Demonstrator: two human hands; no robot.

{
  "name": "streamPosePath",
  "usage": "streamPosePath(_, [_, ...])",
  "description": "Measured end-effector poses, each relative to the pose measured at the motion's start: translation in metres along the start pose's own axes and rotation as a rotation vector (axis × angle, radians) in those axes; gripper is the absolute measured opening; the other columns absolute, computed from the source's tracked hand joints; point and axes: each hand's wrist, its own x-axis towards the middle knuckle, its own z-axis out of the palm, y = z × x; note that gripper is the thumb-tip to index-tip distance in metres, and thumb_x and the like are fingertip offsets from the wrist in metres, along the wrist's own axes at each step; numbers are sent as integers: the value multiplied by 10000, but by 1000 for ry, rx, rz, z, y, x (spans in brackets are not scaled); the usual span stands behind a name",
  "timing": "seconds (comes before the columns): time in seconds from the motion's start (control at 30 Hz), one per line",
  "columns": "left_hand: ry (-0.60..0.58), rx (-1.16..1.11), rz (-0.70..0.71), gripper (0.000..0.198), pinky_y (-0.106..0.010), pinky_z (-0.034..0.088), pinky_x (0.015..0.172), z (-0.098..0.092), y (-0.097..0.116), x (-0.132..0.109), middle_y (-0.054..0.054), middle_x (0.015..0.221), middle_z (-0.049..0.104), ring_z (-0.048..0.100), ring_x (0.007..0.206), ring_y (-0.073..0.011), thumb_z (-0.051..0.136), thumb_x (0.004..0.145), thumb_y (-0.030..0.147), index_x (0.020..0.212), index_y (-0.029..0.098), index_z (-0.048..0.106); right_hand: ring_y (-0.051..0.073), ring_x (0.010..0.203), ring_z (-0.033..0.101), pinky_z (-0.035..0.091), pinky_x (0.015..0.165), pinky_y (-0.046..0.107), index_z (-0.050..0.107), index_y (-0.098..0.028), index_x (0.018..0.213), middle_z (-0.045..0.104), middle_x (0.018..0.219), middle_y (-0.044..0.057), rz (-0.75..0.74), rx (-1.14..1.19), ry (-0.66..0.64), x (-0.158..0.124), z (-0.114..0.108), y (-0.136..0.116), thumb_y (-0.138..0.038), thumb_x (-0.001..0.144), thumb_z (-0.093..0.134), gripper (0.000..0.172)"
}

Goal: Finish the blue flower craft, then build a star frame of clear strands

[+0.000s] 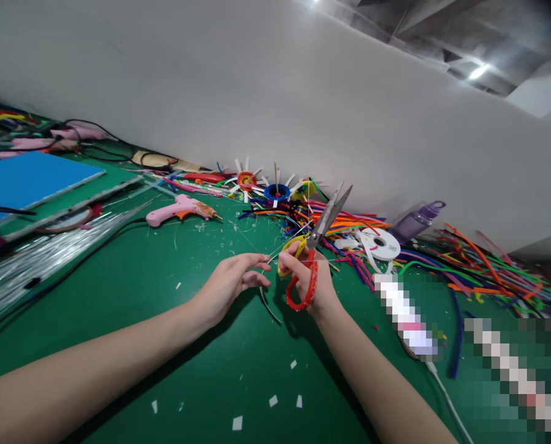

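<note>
The right hand (325,293) grips the scissors (319,234), red and yellow handles around its fingers, blades slightly parted and angled up over the table (192,370). Just beside it, the left hand (229,280) curls near a thin pale strip (269,308); whether it pinches this I cannot tell. White scraps (237,423) lie nearer the wearer. Beyond the blades, colourful stems (358,221) crowd the wall (238,80), with a white spool (393,242) and purple bottle (414,223) rightward; leftward lies a pink glue gun (178,211), its cord (71,265) trailing.
</note>
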Motion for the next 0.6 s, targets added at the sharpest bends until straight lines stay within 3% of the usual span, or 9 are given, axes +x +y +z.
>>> streamPosePath(0.13, [28,71,-27,259,-235,463,605,2,0,-1,-42,780,630,581,587,-104,677,759,369,811,118,644,82,562,505,421,575,226,558,-199,747,557,642,-56,51,0,-77,-1,1,-4,-275,664,757,229])
streamPosePath(0.23, [46,87,-4,235,-200,422,540,3,1,-2,-25,704,608,538,554,-85,709,731,341,736,117,639,94,636,549,457,643,241,563,-204,768,614,737,-34,-14,3,-105,-4,4,-8,-233,654,760,229])
streamPosePath(0.4, [160,-100,-10,212,-182,454,637,4,-4,-1,0,708,622,559,606,-64,740,708,308,781,124,663,98,743,584,480,748,263,543,-226,800,646,882,-26,-131,90,-45,-8,8,-2,-156,654,752,264])
streamPosePath(0.6, [197,-98,76,222,-229,475,745,6,-10,-4,-15,741,669,615,683,-96,751,701,326,777,134,670,112,755,621,501,747,271,526,-221,804,662,885,-12,-87,62,54,-9,14,17,-201,669,753,265])
